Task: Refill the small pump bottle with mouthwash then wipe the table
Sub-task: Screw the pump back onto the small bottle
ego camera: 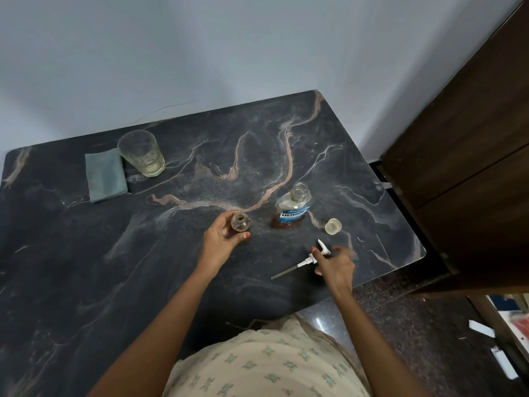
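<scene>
Fingers (pixel 229 224) grip small pump bottle (pixel 240 222); right hand (pixel 335 266) pinches pump head (pixel 315 257) near table (pixel 412 253) edge

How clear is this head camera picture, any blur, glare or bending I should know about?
Head view: mostly sharp, the mouthwash bottle label partly readable; the right hand at the pump head is slightly motion-blurred, the left hand on the small bottle crisper. Wide-angle bending curves the table edges. Lighting is dim and soft, with one small glare spot on the floor.
</scene>
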